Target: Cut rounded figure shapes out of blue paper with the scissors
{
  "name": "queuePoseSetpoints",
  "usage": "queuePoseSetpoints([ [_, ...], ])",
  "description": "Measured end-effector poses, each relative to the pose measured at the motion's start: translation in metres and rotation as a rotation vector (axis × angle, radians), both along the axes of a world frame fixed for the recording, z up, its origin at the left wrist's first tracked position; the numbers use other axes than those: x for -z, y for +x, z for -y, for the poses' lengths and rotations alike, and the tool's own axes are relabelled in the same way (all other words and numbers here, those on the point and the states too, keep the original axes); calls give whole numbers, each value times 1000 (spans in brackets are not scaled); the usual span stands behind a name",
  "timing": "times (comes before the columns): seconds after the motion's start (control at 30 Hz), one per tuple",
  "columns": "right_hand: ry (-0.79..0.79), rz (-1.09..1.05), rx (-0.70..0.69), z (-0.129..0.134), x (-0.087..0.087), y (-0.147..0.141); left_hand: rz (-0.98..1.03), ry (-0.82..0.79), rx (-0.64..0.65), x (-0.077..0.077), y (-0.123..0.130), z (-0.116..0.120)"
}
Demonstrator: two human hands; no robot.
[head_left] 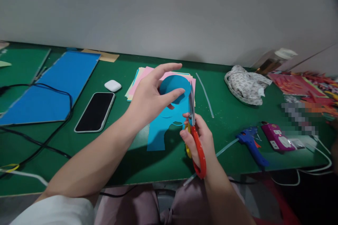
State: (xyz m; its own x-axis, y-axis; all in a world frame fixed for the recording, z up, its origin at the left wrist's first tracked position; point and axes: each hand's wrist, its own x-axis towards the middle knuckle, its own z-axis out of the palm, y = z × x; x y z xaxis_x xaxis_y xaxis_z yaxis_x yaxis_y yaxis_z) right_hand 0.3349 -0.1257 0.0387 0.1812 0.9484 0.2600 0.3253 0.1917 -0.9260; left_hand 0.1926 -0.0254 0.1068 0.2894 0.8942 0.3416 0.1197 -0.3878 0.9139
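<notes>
Pinching the blue disc [171, 85] above the counter [126, 168], the left hand [149, 95] lays its thumb across the front, with fingers tucked behind and the index finger stretched free past the top. Over to the right hand [207, 135]: it's closed round the handles of the scissors [193, 130], thumb through, blades pointing up and away right at the disc's right edge. And it's a cutting step in hand, by the look of it, a trim round that rim! Below lies the blue offcut [155, 139], its inner edge curved, with the pink paper [138, 82] of the stack behind. Is the disc wholly free of that lower blue? Hard to say; the overlap hides it. Nor is the gap between the blades clear from up here. What does the next move call for? A light pinch, I'd judge, the disc turned into the blades rather than the scissors chasing the curve, and that left thumb well clear of the bite. Press too hard and the thin paper could crease.
</notes>
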Motion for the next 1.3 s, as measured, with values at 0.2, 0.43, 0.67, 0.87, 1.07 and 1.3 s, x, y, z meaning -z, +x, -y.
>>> queuePoseSetpoints([
  [0.2, 41, 7, -15, -1, 2, 1, 1, -5, -11, 0, -1, -1],
  [0.43, 64, 57, -30, -1, 3, 2, -12, 8, -59, -4, -2, -2],
  [0.67, 52, 41, -36, -1, 1, 2, -13, -36, -62, -6, -3, -1],
  [0.87, -36, 0, -53, 1, -5, 3, -21, -45, -82, -10, -3, -1],
  [1.07, -87, -54, -57, 2, -6, 3, -55, -65, -107, -13, -5, 0],
  [1.3, -110, -112, -50, 0, -2, 5, -29, -46, -113, -10, -5, -3],
])
